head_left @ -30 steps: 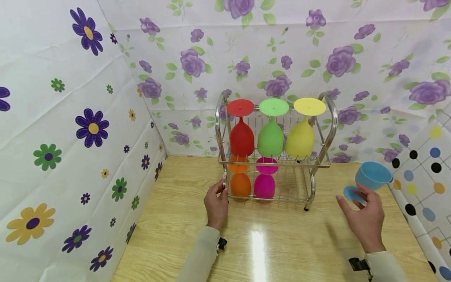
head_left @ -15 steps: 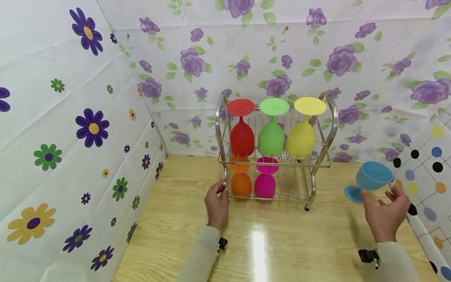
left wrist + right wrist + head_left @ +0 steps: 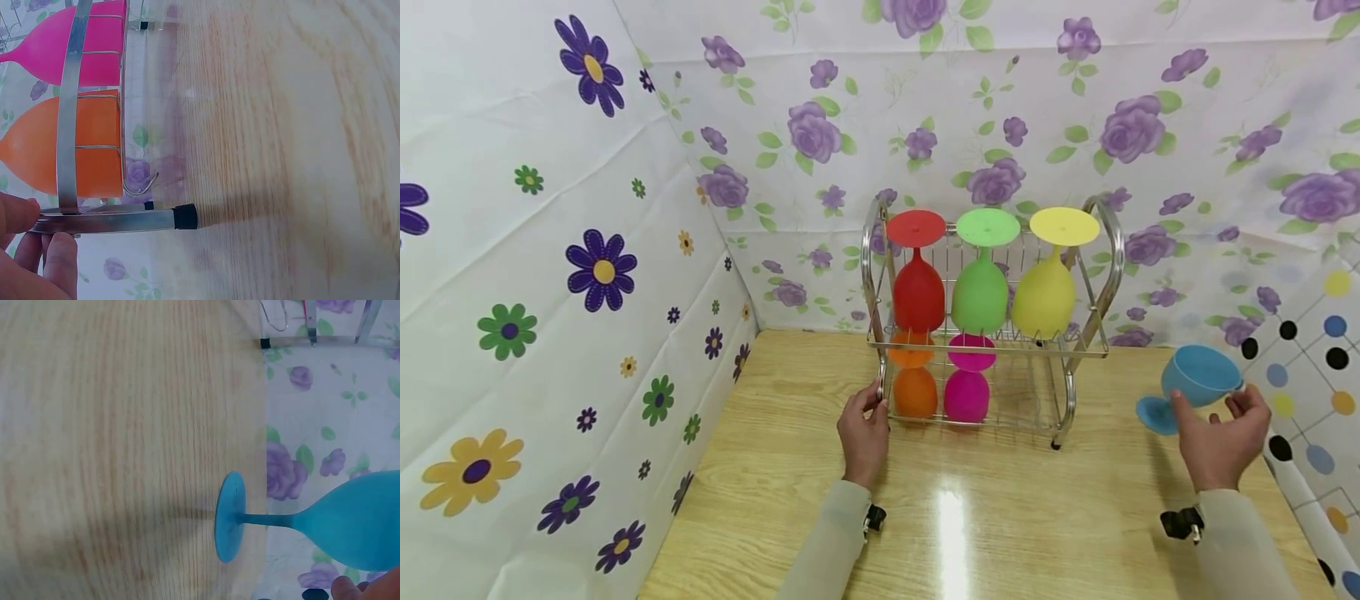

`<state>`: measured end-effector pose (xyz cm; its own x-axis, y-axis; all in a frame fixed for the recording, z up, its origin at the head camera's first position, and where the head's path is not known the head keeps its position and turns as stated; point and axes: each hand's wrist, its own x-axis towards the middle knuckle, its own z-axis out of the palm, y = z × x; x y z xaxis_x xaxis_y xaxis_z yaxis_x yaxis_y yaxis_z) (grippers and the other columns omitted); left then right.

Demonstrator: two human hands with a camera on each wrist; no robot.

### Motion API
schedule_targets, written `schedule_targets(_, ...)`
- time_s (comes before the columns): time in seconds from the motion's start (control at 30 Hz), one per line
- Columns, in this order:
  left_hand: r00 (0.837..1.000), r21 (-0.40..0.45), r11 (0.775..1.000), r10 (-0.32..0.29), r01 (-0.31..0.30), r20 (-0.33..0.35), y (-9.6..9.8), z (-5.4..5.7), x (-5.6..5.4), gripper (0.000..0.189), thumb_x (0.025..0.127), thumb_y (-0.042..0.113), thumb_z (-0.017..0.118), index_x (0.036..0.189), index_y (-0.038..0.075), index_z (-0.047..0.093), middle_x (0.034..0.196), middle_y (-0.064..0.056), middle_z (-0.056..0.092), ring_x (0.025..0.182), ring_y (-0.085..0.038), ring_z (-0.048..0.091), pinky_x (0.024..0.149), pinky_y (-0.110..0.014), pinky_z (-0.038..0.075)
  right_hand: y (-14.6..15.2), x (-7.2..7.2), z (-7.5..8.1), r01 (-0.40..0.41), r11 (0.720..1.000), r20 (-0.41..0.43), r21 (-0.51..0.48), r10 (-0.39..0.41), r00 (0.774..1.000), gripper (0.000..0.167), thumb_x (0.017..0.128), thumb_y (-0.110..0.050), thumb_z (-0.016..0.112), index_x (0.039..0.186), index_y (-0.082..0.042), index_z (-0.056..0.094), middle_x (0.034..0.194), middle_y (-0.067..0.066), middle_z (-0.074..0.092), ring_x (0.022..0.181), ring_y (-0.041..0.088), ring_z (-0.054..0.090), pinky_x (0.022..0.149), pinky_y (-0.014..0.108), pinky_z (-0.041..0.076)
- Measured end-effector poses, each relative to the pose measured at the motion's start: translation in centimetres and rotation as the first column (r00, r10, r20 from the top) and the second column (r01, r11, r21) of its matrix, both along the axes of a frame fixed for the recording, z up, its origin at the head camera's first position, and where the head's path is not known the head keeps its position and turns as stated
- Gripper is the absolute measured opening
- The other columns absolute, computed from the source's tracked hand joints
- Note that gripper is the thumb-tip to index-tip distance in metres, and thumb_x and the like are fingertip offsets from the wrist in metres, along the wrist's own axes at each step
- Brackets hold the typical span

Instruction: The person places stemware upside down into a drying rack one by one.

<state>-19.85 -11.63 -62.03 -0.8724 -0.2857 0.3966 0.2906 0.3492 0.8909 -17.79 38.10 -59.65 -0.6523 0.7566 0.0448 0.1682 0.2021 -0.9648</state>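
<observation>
My left hand [image 3: 863, 435] pinches the front left leg of a two-tier metal dish rack [image 3: 1070, 398] between thumb and fingers. The left wrist view shows the fingertips [image 3: 62, 250] on that metal bar, just above its black foot. Over at the right, a blue plastic goblet [image 3: 1201, 377] has its bowl mouth up and its round base toward the table. My right hand [image 3: 1223, 440] grips its bowl, thumb on the near left side and fingers around the right. Only fingertips [image 3: 344, 589] appear under the bowl in the right wrist view.
Upside-down goblets fill much of the rack: red [image 3: 918, 292], green [image 3: 981, 293] and yellow [image 3: 1045, 293] above, orange [image 3: 915, 393] and magenta [image 3: 966, 397] below. The wooden table [image 3: 1000, 517] meets a flowered cloth [image 3: 805, 267] behind and a dotted one [image 3: 1322, 375] at right.
My right hand has moved right from near the goblet's base to its bowl, and the thumb now lies on the bowl. The left hand stays on the rack.
</observation>
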Motion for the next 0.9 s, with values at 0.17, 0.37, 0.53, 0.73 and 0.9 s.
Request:
schedule_targets(0.17,1.0,-0.001,1.0,-0.002,0.002,0.007,-0.1,-0.1,0.0,0.045,0.097,-0.003,0.073,0.138,0.017,0.072,0.111,-0.011,0.071,0.104,-0.027,0.073,0.087,-0.029,0.066,0.4,-0.8,-0.3,-0.02,1.0,0.012,-0.002,0.02,1.0,0.091,0.091,-0.037,0.082,0.164,-0.032,0.027,0.165,-0.003,0.037,0.151,0.013,0.038,0.129,0.04,0.037)
schedule_targets(0.37,0.999,-0.006,1.0,-0.006,0.006,0.039,-0.1,-0.3,-0.1,0.044,0.098,0.0,0.073,0.138,0.018,0.072,0.111,-0.01,0.07,0.105,-0.024,0.072,0.089,-0.026,0.064,0.9,-1.5,-0.9,-0.017,1.0,0.003,0.004,0.017,1.0,0.086,0.09,-0.036,0.084,0.16,-0.034,0.034,0.157,-0.009,0.045,0.148,0.013,0.042,0.127,0.04,0.039)
schedule_targets(0.53,0.999,-0.019,1.0,-0.002,0.002,0.032,-0.1,-0.4,-0.1,0.044,0.098,0.0,0.073,0.138,0.018,0.072,0.111,-0.01,0.07,0.104,-0.024,0.072,0.089,-0.027,0.065,0.9,-1.8,-0.8,-0.024,1.0,-0.019,0.02,0.025,1.0,0.082,0.09,-0.033,0.084,0.158,-0.033,0.039,0.148,-0.013,0.047,0.146,0.015,0.044,0.125,0.041,0.043)
schedule_targets(0.73,1.0,-0.016,1.0,-0.004,0.005,0.009,0.0,-0.3,0.0,0.045,0.097,-0.002,0.074,0.138,0.017,0.072,0.111,-0.01,0.07,0.104,-0.026,0.072,0.088,-0.029,0.065,0.9,-1.8,-0.7,-0.03,0.999,-0.01,0.012,0.03,0.999,0.082,0.091,-0.034,0.083,0.159,-0.032,0.038,0.151,-0.011,0.047,0.147,0.016,0.044,0.124,0.04,0.045)
schedule_targets(0.9,1.0,-0.015,1.0,0.001,-0.001,0.007,-0.1,-0.2,0.0,0.045,0.097,-0.002,0.074,0.138,0.018,0.072,0.111,-0.011,0.071,0.104,-0.026,0.072,0.088,-0.031,0.066,0.7,-2.0,-0.8,-0.037,0.999,0.002,-0.005,0.037,0.999,0.084,0.091,-0.035,0.084,0.16,-0.033,0.037,0.158,-0.005,0.046,0.149,0.016,0.043,0.125,0.04,0.044)
